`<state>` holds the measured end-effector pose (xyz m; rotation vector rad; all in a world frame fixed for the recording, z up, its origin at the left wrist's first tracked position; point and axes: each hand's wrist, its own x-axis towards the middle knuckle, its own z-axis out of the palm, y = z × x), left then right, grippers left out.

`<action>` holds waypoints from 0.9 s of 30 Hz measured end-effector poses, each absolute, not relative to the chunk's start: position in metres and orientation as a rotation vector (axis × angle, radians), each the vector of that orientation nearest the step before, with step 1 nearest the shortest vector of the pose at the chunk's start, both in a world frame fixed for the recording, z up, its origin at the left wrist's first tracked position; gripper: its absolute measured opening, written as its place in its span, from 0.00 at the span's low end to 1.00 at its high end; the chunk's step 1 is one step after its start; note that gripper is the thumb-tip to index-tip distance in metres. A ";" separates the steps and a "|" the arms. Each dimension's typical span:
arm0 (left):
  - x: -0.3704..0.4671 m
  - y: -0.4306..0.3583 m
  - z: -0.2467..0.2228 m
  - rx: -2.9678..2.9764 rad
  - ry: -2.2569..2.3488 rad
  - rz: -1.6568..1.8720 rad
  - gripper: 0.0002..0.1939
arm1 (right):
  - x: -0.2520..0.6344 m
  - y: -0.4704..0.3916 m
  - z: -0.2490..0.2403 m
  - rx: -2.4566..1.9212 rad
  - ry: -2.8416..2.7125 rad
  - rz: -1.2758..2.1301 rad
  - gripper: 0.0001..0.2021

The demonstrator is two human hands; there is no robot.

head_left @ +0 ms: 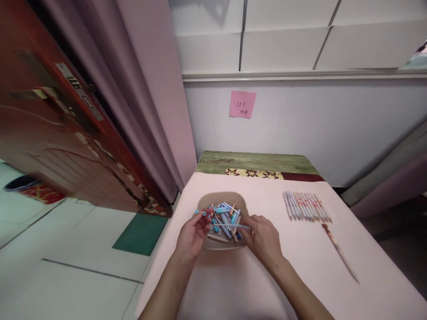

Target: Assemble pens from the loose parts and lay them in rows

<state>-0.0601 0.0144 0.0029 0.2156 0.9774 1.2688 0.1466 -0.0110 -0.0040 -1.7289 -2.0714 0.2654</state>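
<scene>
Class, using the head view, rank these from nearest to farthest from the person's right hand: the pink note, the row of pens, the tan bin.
From the right hand:
1. Tan bin: right beside it, on its left.
2. Row of pens: to its right, on the table.
3. Pink note: farthest, up on the wall.

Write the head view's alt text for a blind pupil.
The left hand holds a small blue piece, the right hand a slim rod, over a bin of pen parts. On the table at right lie a row of pens and one lone pen.
</scene>
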 end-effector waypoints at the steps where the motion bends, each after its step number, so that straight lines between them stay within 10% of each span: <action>1: -0.059 0.013 0.002 0.210 0.956 1.244 0.08 | 0.142 -0.009 -0.005 -1.714 -2.127 0.249 0.06; 13: -0.043 0.004 0.008 -0.022 0.746 1.027 0.05 | 0.134 -0.008 -0.001 -1.594 -1.998 0.345 0.08; 27: -0.032 -0.012 0.023 0.940 1.120 1.439 0.25 | 0.098 -0.004 -0.011 -1.051 -0.920 1.715 0.17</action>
